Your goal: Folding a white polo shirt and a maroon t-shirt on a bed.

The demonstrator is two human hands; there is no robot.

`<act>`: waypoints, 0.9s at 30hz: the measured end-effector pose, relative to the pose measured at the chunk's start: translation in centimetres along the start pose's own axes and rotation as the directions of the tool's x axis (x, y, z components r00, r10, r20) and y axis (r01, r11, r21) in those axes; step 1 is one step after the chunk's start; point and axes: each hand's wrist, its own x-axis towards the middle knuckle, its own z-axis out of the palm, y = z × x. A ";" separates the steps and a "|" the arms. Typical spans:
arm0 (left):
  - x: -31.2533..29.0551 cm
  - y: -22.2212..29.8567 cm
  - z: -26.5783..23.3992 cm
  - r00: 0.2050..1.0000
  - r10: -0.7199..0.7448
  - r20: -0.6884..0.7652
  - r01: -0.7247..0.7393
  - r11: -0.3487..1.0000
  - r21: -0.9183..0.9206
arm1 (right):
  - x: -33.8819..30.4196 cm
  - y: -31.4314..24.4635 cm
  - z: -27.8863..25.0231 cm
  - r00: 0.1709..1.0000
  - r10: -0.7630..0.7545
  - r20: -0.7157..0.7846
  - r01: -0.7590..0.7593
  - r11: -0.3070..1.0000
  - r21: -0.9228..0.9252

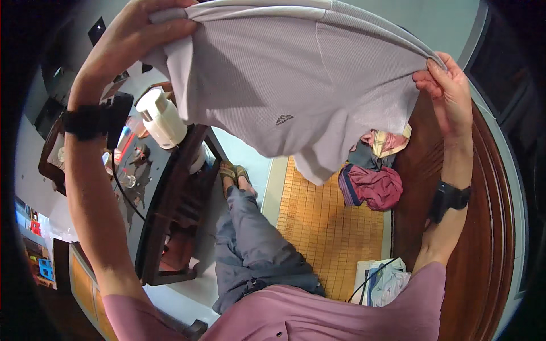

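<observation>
Woven bamboo matting (324,244) ran below and between your two hands, with the dark reddish-brown wood of a seat (483,227) curving up beneath and beyond your right hand. Your left hand (142,28) gripped one upper corner of a pale grey ribbed garment (256,85), pinching the cloth with the thumb in front. Your right hand (451,91) nipped the opposite end of its banded top edge between thumb and forefinger, the other fingers curled just under that pinch. Between them the garment hung raised and spread wide, its small dark logo about midway and its uneven lower edge drooping over the matting. Whether it was a pair of shorts, you could not have told for certain.

Below and inward of your right hand lay a crumpled maroon garment (378,187), near a pink checked cloth with a yellow border (392,142). Farther below that hand, close to your body, sat a pile of white clothes (387,281). Beneath your left hand, a white thermos jug (165,122) stood on a dark-framed table (153,199), with a small teapot (139,156) beside it. A black band (88,122) circled your left wrist; another band (449,199) wrapped your right forearm.
</observation>
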 end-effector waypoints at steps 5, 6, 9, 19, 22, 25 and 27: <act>6.0 -7.2 6.3 0.987 -0.060 0.152 0.049 0.996 0.075 | 4.3 8.9 0.9 0.988 0.152 0.002 -0.152 0.988 -0.018; 7.1 -9.6 8.5 0.992 0.000 0.128 -0.013 0.994 0.105 | 5.4 11.0 1.0 0.980 0.201 -0.007 -0.201 0.979 -0.022; 11.1 -11.3 12.4 0.977 0.060 0.204 -0.098 0.978 0.182 | 8.0 16.0 1.2 0.947 0.300 -0.115 -0.305 0.952 -0.033; 10.5 -2.0 10.2 0.968 0.129 -0.215 -0.093 0.981 0.170 | 11.4 15.6 -0.3 0.984 0.003 -0.176 0.009 0.998 0.065; 7.1 -1.4 9.7 0.898 0.425 -0.114 -0.336 0.829 0.447 | 7.8 14.2 -0.6 0.985 0.048 -0.167 -0.034 0.996 0.087; -0.6 -0.3 12.4 0.896 0.442 -0.055 -0.385 0.832 0.400 | 1.4 14.2 -1.7 0.983 0.097 -0.157 -0.091 0.995 0.047; -6.5 0.0 16.1 0.848 0.521 -0.095 -0.455 0.808 0.375 | -4.2 16.4 -2.7 0.983 0.156 -0.097 -0.155 0.988 0.026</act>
